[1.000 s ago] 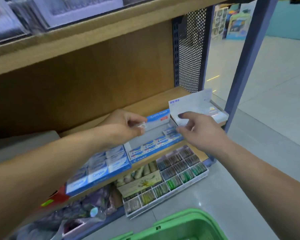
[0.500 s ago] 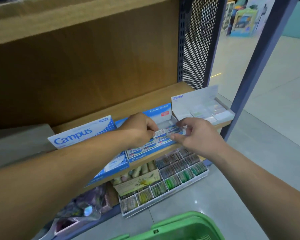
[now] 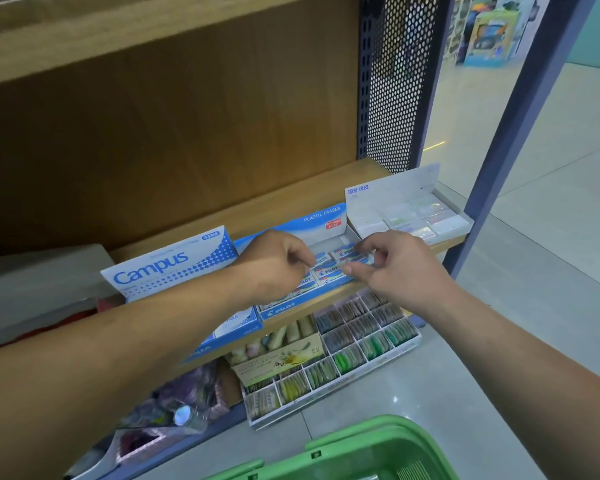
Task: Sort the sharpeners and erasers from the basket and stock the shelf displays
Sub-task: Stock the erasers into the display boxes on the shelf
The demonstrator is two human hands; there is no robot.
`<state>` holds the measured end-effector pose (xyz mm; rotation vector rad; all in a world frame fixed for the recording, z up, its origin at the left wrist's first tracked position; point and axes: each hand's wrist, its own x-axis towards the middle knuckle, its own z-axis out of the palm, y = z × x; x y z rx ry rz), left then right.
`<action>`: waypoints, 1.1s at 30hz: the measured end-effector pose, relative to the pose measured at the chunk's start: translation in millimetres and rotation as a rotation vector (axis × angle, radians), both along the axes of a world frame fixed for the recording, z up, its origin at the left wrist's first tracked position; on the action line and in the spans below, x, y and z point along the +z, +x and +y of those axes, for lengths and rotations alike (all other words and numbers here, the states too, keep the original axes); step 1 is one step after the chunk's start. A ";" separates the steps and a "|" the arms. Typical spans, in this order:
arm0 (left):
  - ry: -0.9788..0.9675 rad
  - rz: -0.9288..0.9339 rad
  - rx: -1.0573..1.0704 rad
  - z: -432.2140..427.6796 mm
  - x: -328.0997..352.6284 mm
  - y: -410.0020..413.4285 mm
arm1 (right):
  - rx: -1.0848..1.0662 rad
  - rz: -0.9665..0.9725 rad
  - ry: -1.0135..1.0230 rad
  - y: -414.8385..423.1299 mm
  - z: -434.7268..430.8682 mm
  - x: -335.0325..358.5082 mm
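Both hands have dropped from chest height into the Pilot eraser box (image 3: 291, 306) on the shelf (image 3: 291, 202). Right hand (image 3: 395, 271) pinches an eraser (image 3: 359, 259) above the rows; left hand (image 3: 274, 265) is curled, contents unclear. Back slots remain empty (stocking seems unfinished); the green basket (image 3: 361, 455) waits below.

Blue-and-white Pilot erasers (image 3: 329, 270) flat in rows (blue display box (image 3: 321, 220)).
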<state>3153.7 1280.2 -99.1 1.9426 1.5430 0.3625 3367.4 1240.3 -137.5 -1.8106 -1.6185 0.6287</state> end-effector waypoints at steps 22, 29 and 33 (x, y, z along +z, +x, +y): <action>0.327 -0.044 -0.056 -48.6 9.9 -21.7 | 0.067 -0.117 -0.049 -10.8 -31.6 32.8; 0.306 -0.119 -0.318 -173.8 -20.6 -53.8 | 0.389 -0.437 -0.178 -42.0 -157.3 30.2; -0.195 0.285 -0.568 -234.5 -90.5 -59.6 | 0.575 -0.547 -0.453 -55.9 -236.0 -15.8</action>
